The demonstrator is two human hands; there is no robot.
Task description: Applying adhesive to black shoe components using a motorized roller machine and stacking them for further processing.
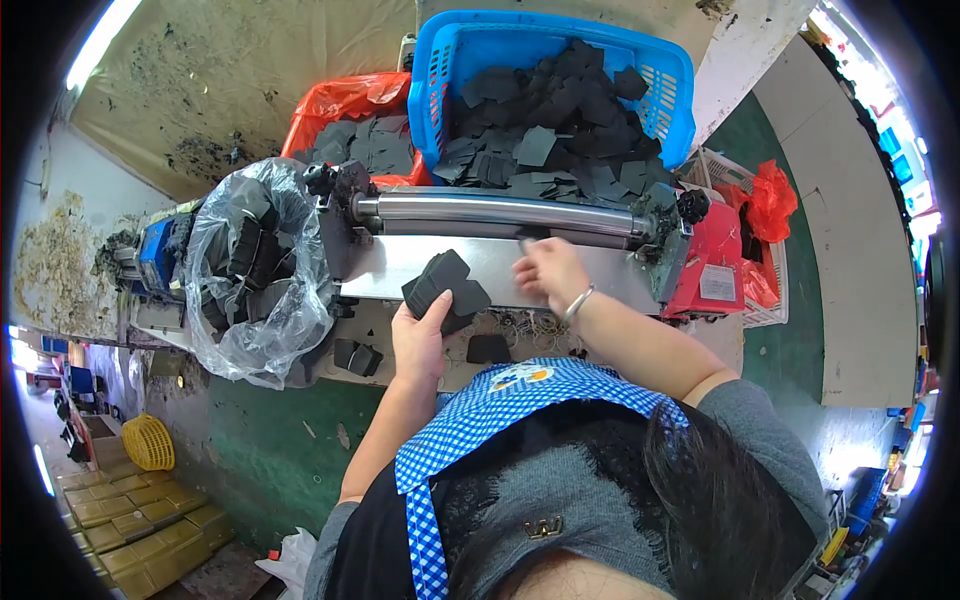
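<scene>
My left hand (420, 335) grips a fanned stack of flat black pieces (445, 285), some with notched edges, in front of a machine's bare metal plate (385, 262). Above that plate lies a long shiny steel roller (500, 207). My right hand (552, 270), slightly smeared by motion and with a bangle at its wrist, is over the plate close to the roller. Its fingers are curled together at a dark piece (532, 232) that lies against the roller's near side; the fingers partly hide the contact.
Behind the roller, a blue basket (690, 100) holds many black pieces, beside a red-lined container (350, 95) of more. A clear plastic bag (300, 345) of black pieces hangs at left. The machine's red end housing (715, 260) stands at right, before a white crate (768, 312).
</scene>
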